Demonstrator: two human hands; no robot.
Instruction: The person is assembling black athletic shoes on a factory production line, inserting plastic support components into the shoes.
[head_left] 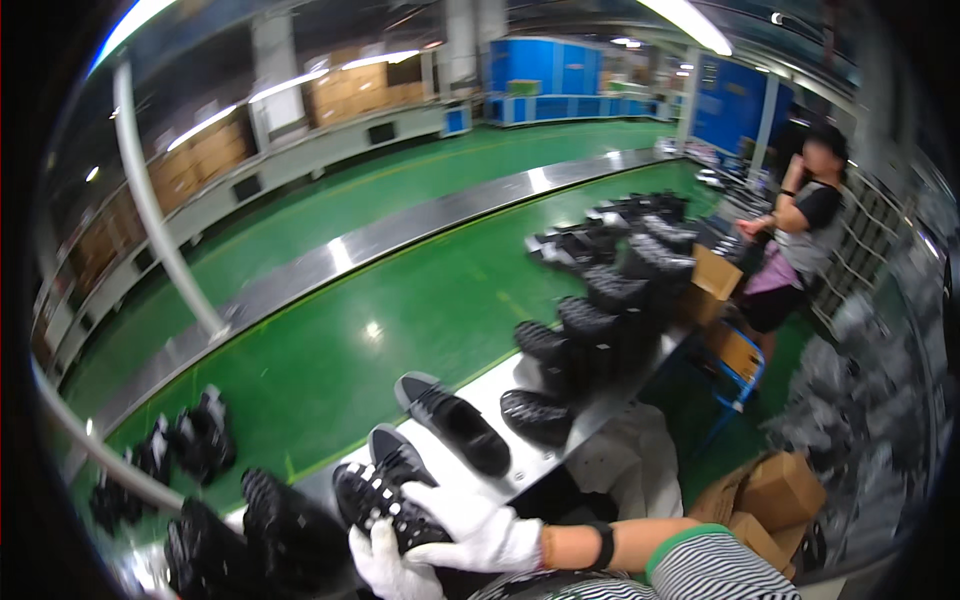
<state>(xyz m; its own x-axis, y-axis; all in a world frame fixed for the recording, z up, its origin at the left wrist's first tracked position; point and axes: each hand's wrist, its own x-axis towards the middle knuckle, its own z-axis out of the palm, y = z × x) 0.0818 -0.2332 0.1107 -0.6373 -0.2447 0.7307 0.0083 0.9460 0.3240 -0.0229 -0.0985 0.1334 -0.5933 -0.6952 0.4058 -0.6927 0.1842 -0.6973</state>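
Observation:
At the bottom middle, both my hands wear white gloves and close around a black sneaker with white squares (368, 492). My left hand (388, 567) grips its lower left side. My right hand (478, 528) reaches in from the right, with its fingers across the shoe's other side. Just behind it, partly covered, stands a dark grey shoe (392, 447). A black low shoe with a grey toe (457, 425) rests farther along the white bench (508, 380). Left of my hands stand dark shoes (285, 525) in a group.
More black shoes (590, 320) line the bench toward the far right. Other shoes (203, 435) are at the left. A person (805, 225) is beside a blue-framed chair (740, 360). Cardboard boxes (775, 500) and grey plastic-wrapped items (850, 430) lie at right. A metal conveyor strip (390, 240) crosses behind.

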